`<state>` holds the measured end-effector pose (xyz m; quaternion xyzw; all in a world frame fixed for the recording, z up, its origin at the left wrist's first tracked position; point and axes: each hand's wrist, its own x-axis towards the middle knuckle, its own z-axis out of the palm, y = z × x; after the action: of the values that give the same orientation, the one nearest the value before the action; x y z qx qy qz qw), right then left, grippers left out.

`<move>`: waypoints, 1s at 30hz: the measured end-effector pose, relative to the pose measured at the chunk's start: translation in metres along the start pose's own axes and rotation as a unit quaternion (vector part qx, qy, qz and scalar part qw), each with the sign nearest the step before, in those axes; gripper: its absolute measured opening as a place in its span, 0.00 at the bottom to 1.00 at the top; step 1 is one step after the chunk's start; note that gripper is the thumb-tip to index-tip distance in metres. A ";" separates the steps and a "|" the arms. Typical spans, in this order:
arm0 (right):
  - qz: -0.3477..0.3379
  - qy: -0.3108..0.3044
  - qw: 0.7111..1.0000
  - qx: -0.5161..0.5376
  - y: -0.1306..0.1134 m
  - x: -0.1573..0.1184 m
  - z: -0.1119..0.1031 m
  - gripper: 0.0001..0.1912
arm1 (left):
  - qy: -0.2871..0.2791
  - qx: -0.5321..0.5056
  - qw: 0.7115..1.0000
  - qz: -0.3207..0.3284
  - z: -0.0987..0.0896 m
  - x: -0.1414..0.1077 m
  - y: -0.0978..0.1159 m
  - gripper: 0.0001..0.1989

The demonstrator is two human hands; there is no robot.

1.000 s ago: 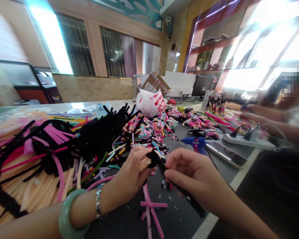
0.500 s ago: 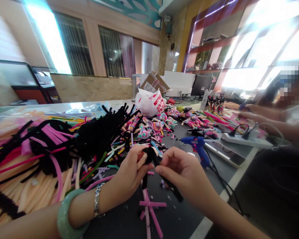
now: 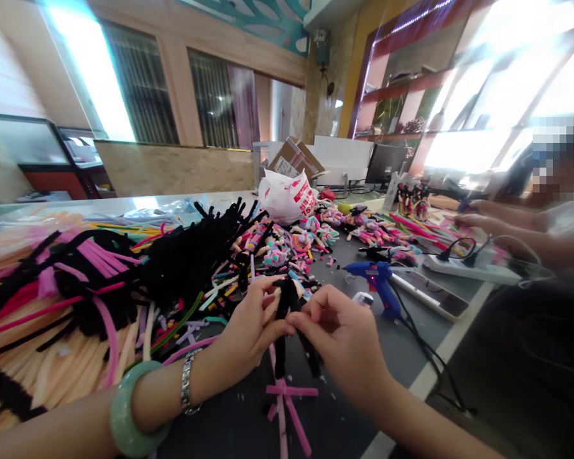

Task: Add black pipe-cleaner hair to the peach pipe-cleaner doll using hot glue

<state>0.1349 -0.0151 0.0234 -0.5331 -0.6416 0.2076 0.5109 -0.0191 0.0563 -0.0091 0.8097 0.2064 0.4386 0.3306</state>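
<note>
Between my two hands is a piece made of black fuzzy pipe cleaners [image 3: 287, 294], with a light patch on its right side. My left hand [image 3: 249, 325], with a green bangle and a metal bracelet at its wrist, pinches it from the left. From the right, the thumb and fingers of my right hand [image 3: 340, 328] close on a black strand at its front. Two black ends hang below the hands. Under them, several pink pipe-cleaner pieces [image 3: 293, 391] lie crossed on the dark tabletop [image 3: 229, 408].
Black pipe cleaners [image 3: 186, 261] and peach ones [image 3: 71, 376] are heaped at left. Small colourful dolls [image 3: 310, 236] lie behind my hands. A blue glue gun [image 3: 385, 287], a phone [image 3: 430, 294] and a power strip [image 3: 473, 269] sit at right. Another person's arm [image 3: 516, 229] is beyond.
The black strand in my right hand has swung from slanting right to hanging more steeply. My right fingers have moved slightly left, close to my left thumb.
</note>
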 end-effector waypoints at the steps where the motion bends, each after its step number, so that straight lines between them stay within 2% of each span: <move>1: -0.001 0.003 1.000 0.001 0.000 0.000 0.001 0.16 | -0.001 -0.008 1.000 -0.001 0.000 0.000 -0.001 0.24; 7: -0.007 0.039 0.999 -0.032 0.001 -0.001 0.004 0.18 | -0.002 -0.065 0.998 -0.023 0.004 0.000 -0.005 0.34; 13: 0.020 0.038 0.999 -0.022 0.004 0.001 0.008 0.19 | 0.006 -0.056 0.997 -0.044 0.004 0.000 -0.003 0.37; 22: 0.051 0.018 0.999 0.003 0.008 0.001 0.011 0.20 | -0.020 -0.038 0.997 -0.066 0.005 0.000 0.002 0.28; 30: 0.031 0.028 0.999 -0.034 0.011 0.002 0.007 0.23 | -0.030 -0.048 0.995 -0.077 0.004 0.002 0.004 0.23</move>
<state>0.1341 -0.0070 0.0124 -0.5753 -0.6171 0.1861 0.5035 -0.0149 0.0529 -0.0067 0.7879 0.2365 0.3965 0.4075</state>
